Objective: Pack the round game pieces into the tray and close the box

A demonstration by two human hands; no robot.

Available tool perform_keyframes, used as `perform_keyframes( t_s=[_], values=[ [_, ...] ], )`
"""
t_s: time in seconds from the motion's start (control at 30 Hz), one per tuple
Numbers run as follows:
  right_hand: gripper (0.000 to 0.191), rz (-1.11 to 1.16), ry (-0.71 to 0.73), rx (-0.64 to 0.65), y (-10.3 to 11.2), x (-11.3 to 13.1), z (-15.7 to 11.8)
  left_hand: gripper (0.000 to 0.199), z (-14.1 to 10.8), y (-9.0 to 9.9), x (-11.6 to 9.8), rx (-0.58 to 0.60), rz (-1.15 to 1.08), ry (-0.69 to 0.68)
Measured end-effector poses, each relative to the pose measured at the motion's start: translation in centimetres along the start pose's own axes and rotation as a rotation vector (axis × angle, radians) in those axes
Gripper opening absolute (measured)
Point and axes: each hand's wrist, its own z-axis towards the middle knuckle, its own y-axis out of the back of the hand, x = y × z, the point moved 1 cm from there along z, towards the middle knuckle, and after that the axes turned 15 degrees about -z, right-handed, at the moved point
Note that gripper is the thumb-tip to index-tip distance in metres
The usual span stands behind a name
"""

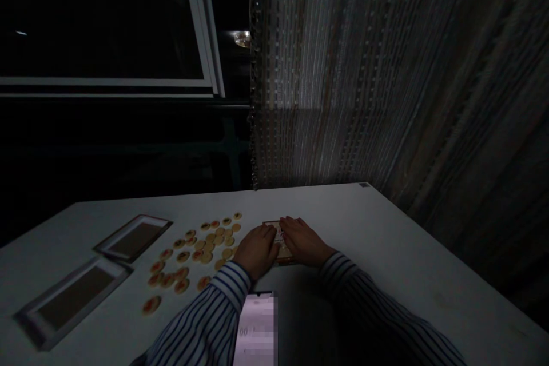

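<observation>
Both hands rest on a small tan board or booklet [283,249] with a dark border and some print, lying on the white table. My left hand [258,249] covers its left side, fingers together and pointing forward. Over its right side lies my right hand [303,241], palm down with the fingers stretched out. Many round wooden pieces [206,257] with red or dark marks are spread to the left of my left hand, some of them overlapping. Part of the board is hidden under the hands.
Two shallow rectangular box parts, one farther back [112,238] and one nearer [32,304], lie at the table's left. A lit phone [256,329] is at the near edge, below my left wrist. Behind the white table [386,240] hangs a patterned curtain [326,68].
</observation>
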Motion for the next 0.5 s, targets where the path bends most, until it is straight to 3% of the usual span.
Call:
perform_keyframes(
  t_s=[0.27,0.5],
  values=[
    [0.043,0.003,-0.001,0.008,0.0,0.0,-0.2,0.046,1.0,-1.2,1.1,0.054,-0.001,0.090],
    [0.048,0.030,-0.116,0.081,-0.3,-0.5,-0.7,0.046,0.7,-1.1,0.9,0.065,0.016,0.124]
  ],
)
